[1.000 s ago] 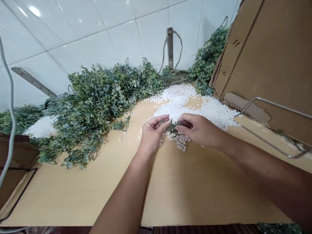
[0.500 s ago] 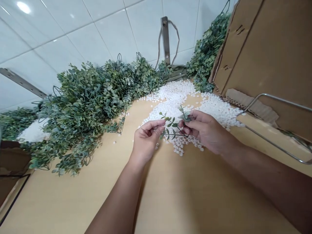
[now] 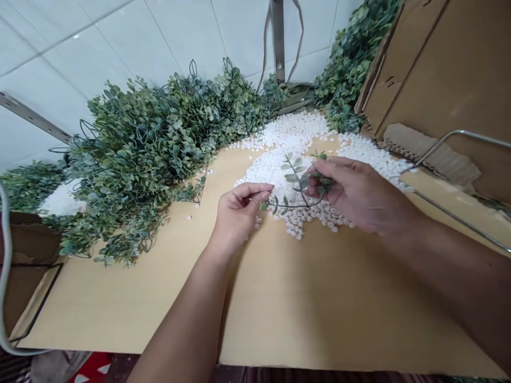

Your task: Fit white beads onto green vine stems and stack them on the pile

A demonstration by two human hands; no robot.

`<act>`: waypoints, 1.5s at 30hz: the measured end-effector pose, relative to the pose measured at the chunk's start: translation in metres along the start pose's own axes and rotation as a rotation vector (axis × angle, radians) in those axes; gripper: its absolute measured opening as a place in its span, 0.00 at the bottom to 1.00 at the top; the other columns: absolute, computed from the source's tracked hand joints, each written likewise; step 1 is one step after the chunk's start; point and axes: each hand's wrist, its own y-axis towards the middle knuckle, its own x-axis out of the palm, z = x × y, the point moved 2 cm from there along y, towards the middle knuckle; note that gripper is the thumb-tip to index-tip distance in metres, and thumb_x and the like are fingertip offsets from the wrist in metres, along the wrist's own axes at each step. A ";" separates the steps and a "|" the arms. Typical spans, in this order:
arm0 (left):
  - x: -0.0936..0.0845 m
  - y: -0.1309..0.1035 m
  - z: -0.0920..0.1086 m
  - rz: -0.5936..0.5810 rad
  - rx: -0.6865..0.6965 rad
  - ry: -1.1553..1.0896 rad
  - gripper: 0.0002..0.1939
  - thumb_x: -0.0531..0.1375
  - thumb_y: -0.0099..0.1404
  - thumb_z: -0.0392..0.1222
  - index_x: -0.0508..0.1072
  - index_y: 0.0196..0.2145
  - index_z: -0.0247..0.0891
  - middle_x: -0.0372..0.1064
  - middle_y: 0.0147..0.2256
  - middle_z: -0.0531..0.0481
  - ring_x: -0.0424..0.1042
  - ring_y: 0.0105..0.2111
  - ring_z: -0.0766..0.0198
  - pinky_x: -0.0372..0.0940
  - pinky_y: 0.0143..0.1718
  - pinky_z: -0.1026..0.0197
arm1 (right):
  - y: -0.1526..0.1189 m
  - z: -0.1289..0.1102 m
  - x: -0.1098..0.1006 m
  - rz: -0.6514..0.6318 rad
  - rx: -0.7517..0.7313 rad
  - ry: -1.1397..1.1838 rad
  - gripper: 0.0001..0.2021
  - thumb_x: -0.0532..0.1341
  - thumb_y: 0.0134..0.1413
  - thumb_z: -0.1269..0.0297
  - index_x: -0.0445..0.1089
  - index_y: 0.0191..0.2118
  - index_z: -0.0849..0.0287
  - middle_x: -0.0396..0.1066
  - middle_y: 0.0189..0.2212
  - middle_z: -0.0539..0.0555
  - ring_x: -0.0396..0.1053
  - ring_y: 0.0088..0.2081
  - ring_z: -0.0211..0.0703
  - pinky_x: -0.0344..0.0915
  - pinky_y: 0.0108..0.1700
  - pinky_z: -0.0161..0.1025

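Note:
A small leafy sprig (image 3: 300, 183) with green oval leaves, apparently artificial, is stretched between my two hands above the table. My left hand (image 3: 241, 213) pinches one stem tip between thumb and fingertips. Around the leafy stems on the other side, the fingers of my right hand (image 3: 351, 189) are closed; they hide part of the sprig. Under and behind both hands spreads a heap of small white round pieces (image 3: 275, 154), loose on the tabletop. To the left lies a large pile of similar leafy sprigs (image 3: 159, 138), with wire-like loops sticking out of it.
A cardboard box (image 3: 451, 74) stands at the right, with a bent metal rod (image 3: 459, 133) before it. More greenery (image 3: 347, 58) rests beside the box. White pieces (image 3: 64, 198) lie at far left. A tiled wall (image 3: 167, 32) backs the wooden table (image 3: 159, 303).
My right hand has moved slightly right and up, drawing the sprig's stems farther apart. My left hand still pinches the tip. The view has tilted down, bringing the table's front edge into sight.

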 end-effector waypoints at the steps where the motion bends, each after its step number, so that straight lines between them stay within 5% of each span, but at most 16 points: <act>1: -0.001 0.000 0.000 -0.005 -0.008 -0.001 0.04 0.66 0.48 0.35 0.77 0.26 0.35 0.75 0.26 0.51 0.69 0.26 0.70 0.63 0.29 0.68 | 0.000 -0.001 -0.001 0.027 0.010 0.011 0.09 0.59 0.52 0.67 0.67 0.22 0.61 0.64 0.24 0.50 0.61 0.26 0.32 0.63 0.29 0.30; 6: -0.007 0.002 0.000 -0.037 0.004 0.086 0.07 0.64 0.51 0.41 0.77 0.27 0.34 0.74 0.26 0.50 0.66 0.23 0.71 0.62 0.24 0.68 | 0.000 -0.009 -0.004 0.093 0.019 0.042 0.10 0.56 0.52 0.73 0.67 0.22 0.62 0.65 0.27 0.52 0.62 0.27 0.32 0.62 0.26 0.28; 13: -0.026 0.007 0.000 -0.016 0.058 0.495 0.05 0.61 0.53 0.34 0.76 0.29 0.33 0.74 0.29 0.47 0.69 0.28 0.66 0.62 0.30 0.65 | -0.004 -0.017 -0.002 0.042 0.008 0.058 0.11 0.52 0.54 0.77 0.68 0.25 0.62 0.59 0.24 0.50 0.57 0.24 0.30 0.58 0.24 0.28; 19: -0.037 0.006 0.001 -0.171 0.106 0.826 0.04 0.61 0.53 0.36 0.75 0.29 0.35 0.72 0.30 0.48 0.67 0.29 0.65 0.61 0.32 0.62 | -0.008 -0.025 0.001 0.031 0.097 0.115 0.13 0.48 0.60 0.70 0.65 0.27 0.62 0.46 0.19 0.46 0.47 0.19 0.29 0.44 0.18 0.30; 23: -0.035 0.003 -0.004 -0.263 0.065 0.862 0.06 0.61 0.51 0.34 0.74 0.30 0.36 0.67 0.30 0.50 0.67 0.25 0.67 0.62 0.27 0.64 | -0.011 -0.025 0.003 -0.062 0.143 0.055 0.15 0.48 0.60 0.62 0.64 0.26 0.60 0.46 0.19 0.46 0.43 0.17 0.28 0.39 0.16 0.32; 27: -0.028 0.001 -0.010 -0.313 0.042 0.896 0.07 0.57 0.53 0.31 0.74 0.31 0.37 0.65 0.30 0.51 0.62 0.18 0.72 0.61 0.21 0.65 | -0.016 -0.022 0.006 -0.148 0.273 -0.023 0.16 0.47 0.59 0.65 0.62 0.21 0.60 0.46 0.16 0.45 0.43 0.14 0.27 0.37 0.15 0.32; 39: -0.022 0.007 -0.014 -0.146 0.243 0.969 0.08 0.54 0.58 0.32 0.73 0.28 0.37 0.69 0.30 0.50 0.67 0.31 0.64 0.60 0.33 0.63 | -0.037 0.022 0.035 -0.503 0.620 -0.141 0.10 0.52 0.51 0.68 0.62 0.21 0.63 0.47 0.12 0.42 0.41 0.14 0.25 0.40 0.15 0.25; 45: -0.021 0.007 -0.011 -0.019 0.157 0.705 0.10 0.54 0.60 0.41 0.70 0.25 0.36 0.64 0.22 0.54 0.62 0.24 0.68 0.57 0.27 0.65 | -0.030 0.032 0.032 -0.423 0.548 -0.309 0.08 0.55 0.48 0.68 0.63 0.22 0.62 0.52 0.11 0.43 0.45 0.13 0.26 0.42 0.14 0.26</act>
